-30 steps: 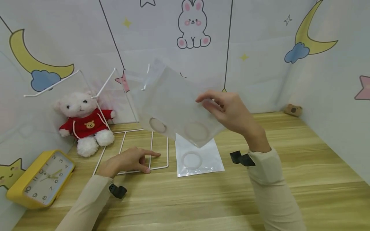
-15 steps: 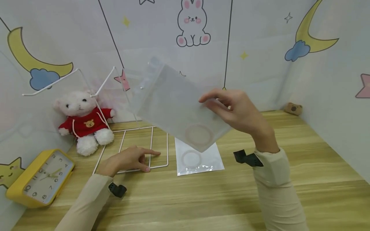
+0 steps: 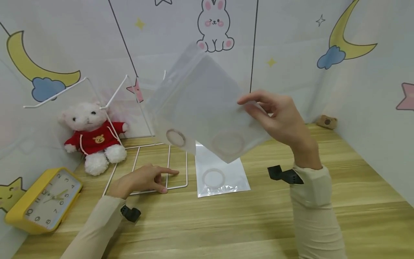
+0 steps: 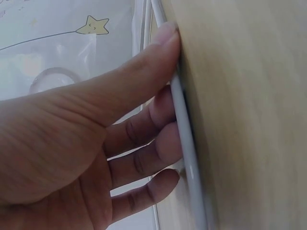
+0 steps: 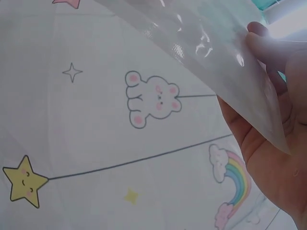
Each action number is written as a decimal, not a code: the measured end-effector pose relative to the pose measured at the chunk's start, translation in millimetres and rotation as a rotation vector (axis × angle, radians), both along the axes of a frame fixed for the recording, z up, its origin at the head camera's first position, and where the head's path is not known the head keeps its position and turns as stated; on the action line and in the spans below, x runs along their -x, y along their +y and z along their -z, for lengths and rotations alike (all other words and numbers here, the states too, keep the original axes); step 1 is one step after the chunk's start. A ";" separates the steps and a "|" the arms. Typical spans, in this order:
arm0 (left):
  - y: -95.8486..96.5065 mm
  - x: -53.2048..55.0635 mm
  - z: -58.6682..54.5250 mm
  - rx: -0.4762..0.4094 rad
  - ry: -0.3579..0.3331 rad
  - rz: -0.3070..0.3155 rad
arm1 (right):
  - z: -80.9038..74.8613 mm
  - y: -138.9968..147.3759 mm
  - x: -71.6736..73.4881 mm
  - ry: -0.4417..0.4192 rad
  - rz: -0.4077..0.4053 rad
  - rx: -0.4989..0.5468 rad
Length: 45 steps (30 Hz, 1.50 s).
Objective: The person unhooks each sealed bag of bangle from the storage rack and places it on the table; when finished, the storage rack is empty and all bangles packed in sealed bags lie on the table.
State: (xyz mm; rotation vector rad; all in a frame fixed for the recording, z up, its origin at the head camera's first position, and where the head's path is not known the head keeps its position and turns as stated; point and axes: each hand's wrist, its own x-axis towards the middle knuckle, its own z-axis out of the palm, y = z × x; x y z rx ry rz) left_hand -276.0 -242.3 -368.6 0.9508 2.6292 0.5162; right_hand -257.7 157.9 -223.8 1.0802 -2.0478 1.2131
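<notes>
My right hand [image 3: 275,115] pinches a frosted plastic zip bag [image 3: 210,97] by its side edge, thumb and fingers at the film. The bag hangs tilted in the air, with a faint ring mark near its lower corner. Behind it, a clear bag [image 3: 171,144] with a similar ring hangs at the white wire rack [image 3: 186,169]. My left hand [image 3: 142,180] rests on the rack's base, index finger straight; in the left wrist view the thumb and fingertips touch the front wire [image 4: 184,124]. A white bag [image 3: 223,185] with a ring lies flat on the table, partly overlapped by the held bag.
A white plush bear [image 3: 97,136] in a red top sits behind the rack's left side. A yellow alarm clock [image 3: 45,201] stands at the left edge. Far right at the back lies a small brown bear-face item [image 3: 326,122]. A patterned cloth [image 3: 291,36] lines the back.
My right hand has shifted right and slightly up, carrying the bag with it. The bag's top corner is higher, and it sits farther right of the hanging bag. My left hand stays in place.
</notes>
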 end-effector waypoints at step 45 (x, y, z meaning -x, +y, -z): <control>-0.4 -0.4 2.0 -0.034 -0.015 0.010 | 25.4 70.1 35.0 -0.435 0.367 -0.492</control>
